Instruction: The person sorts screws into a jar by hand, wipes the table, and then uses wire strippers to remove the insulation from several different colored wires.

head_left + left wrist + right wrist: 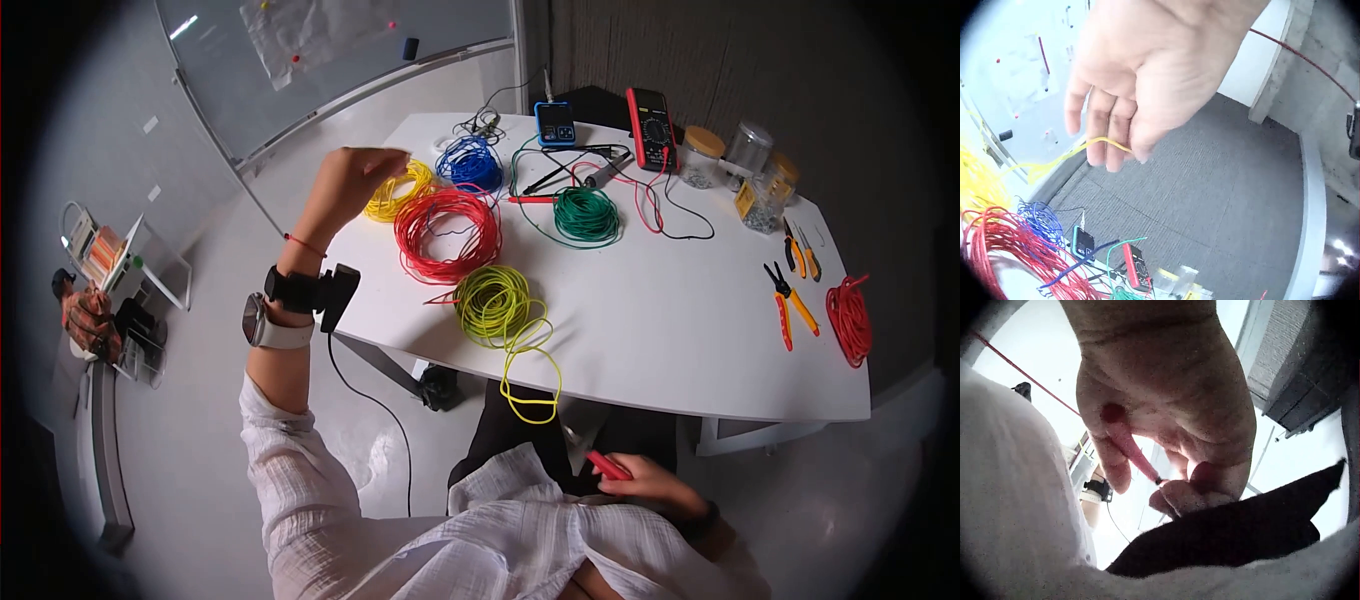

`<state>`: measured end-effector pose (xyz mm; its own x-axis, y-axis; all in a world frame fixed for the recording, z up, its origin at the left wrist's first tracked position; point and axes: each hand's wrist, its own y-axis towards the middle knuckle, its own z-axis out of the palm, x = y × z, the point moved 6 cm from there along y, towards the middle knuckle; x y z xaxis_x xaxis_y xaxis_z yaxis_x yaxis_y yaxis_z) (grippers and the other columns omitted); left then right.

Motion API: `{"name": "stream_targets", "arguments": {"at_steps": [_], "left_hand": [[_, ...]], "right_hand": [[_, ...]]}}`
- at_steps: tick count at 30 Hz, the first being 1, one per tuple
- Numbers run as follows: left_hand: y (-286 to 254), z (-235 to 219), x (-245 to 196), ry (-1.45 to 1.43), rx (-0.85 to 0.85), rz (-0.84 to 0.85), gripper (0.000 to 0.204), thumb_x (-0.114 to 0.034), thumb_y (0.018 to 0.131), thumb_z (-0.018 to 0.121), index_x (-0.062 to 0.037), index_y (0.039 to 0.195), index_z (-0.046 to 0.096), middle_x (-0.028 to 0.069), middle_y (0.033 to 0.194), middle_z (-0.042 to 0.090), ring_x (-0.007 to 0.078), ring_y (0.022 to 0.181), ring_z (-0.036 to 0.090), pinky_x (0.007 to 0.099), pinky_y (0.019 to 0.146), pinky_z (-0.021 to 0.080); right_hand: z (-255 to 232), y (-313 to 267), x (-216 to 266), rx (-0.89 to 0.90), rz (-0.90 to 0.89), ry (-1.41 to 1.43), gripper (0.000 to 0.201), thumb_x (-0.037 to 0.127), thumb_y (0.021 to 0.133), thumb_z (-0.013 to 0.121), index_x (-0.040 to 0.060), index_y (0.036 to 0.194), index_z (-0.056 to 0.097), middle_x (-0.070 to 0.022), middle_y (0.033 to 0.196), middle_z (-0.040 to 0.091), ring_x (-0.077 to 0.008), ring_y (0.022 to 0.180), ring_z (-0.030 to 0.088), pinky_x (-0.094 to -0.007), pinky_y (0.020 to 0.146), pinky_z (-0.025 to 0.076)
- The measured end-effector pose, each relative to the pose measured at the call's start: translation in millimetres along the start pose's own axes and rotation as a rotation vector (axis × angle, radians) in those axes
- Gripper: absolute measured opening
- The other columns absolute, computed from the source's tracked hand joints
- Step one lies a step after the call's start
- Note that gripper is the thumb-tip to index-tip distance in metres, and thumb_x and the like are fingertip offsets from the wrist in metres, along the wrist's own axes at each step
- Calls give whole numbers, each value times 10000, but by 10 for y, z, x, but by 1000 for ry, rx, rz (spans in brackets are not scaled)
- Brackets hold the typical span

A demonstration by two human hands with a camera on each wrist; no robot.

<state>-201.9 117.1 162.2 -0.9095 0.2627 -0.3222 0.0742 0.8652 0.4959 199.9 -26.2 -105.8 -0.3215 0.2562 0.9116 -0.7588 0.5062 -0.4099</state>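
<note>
My left hand (pixel 352 185) is raised over the far left of the table, above a coil of yellow wire (pixel 400 190). In the left wrist view, the thumb and fingers of that left hand (pixel 1147 81) pinch a strand of yellow wire (pixel 1072 152) leading back to its coil. Down at my lap, the right hand (pixel 650 482) holds a slim tool with a red handle (pixel 607 465); its kind is hidden. The right wrist view shows the red handle (pixel 1135 453) lying across the palm of the right hand (pixel 1179 394).
Coils of red (pixel 425 265), blue (pixel 468 165), green (pixel 586 215) and yellow-green wire (pixel 495 305) lie on the white table (pixel 680 330). A multimeter (pixel 652 128), a small blue meter (pixel 555 123) and jars (pixel 703 155) stand behind. Pliers (pixel 790 305) and another red coil (pixel 848 320) lie right.
</note>
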Motion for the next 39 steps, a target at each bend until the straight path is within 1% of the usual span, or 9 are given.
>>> {"name": "stream_targets", "arguments": {"at_steps": [3, 8, 12, 14, 16, 20, 22, 35, 39], "left_hand": [[-81, 20, -27, -3, 6, 3, 174, -120, 850, 568, 8, 932, 653, 123, 758, 665, 161, 705, 653, 251, 666, 506], [-169, 94, 46, -191, -116, -103, 182, -100, 850, 576, 45, 943, 633, 116, 765, 664, 151, 698, 653, 250, 648, 518], [-140, 266, 31, -583, -189, -206, 231, -125, 865, 575, 75, 975, 607, 119, 793, 660, 165, 722, 651, 251, 677, 526], [-139, 364, 12, -814, -208, -256, 231, -129, 858, 588, 63, 985, 610, 122, 831, 655, 172, 758, 648, 259, 700, 526], [-144, 430, -6, -911, -238, -256, 227, -124, 852, 597, 59, 985, 613, 117, 821, 654, 167, 751, 647, 257, 700, 526], [-121, 529, 23, -985, -209, -297, 200, -115, 838, 612, 53, 944, 629, 107, 813, 655, 160, 743, 644, 248, 695, 526], [-81, 521, 0, -1033, -206, -288, 204, -116, 822, 635, 61, 923, 634, 95, 802, 653, 143, 733, 636, 241, 678, 523], [-42, 724, -7, -1148, -68, -161, 150, -86, 840, 604, 38, 922, 624, 74, 778, 642, 128, 707, 617, 238, 642, 512], [-33, 775, 26, -1115, -78, -108, 163, -92, 849, 596, 38, 941, 628, 60, 767, 648, 97, 696, 620, 215, 667, 509]], "right_hand": [[-167, -268, 159, 134, -28, -326, 355, 206, 793, 666, 4, 1058, 544, -29, 807, 565, -122, 765, 544, -245, 704, 427], [-416, -856, 1018, 9, -63, 139, 448, 259, 694, 691, -26, 1009, 549, -82, 759, 555, -112, 685, 512, -221, 632, 400], [-745, -554, 1773, 29, -580, 399, 376, 99, 690, 657, -80, 999, 538, -104, 802, 557, -148, 707, 528, -267, 670, 431], [-732, -331, 2300, -533, -721, 96, 393, 105, 703, 656, -65, 1032, 525, -103, 768, 557, -152, 667, 528, -273, 632, 442], [-720, 18, 2700, -689, -774, -643, 407, 125, 718, 651, -25, 1071, 516, -83, 751, 554, -149, 659, 532, -274, 622, 450], [-696, 779, 3061, -704, -756, -961, 445, 180, 701, 670, 29, 1096, 533, -83, 805, 596, -164, 669, 563, -292, 628, 461], [-659, 1026, 3145, -710, -685, -1084, 460, 194, 689, 681, 36, 1098, 541, -87, 825, 614, -173, 666, 572, -300, 630, 465], [-641, 1516, 2940, -355, -611, -633, 493, 189, 730, 689, -20, 1142, 516, -32, 887, 575, -100, 799, 532, -245, 729, 440], [-693, 1550, 2882, -281, -580, -447, 497, 232, 723, 703, -36, 1105, 531, -62, 823, 590, -111, 727, 538, -248, 681, 445]]}}
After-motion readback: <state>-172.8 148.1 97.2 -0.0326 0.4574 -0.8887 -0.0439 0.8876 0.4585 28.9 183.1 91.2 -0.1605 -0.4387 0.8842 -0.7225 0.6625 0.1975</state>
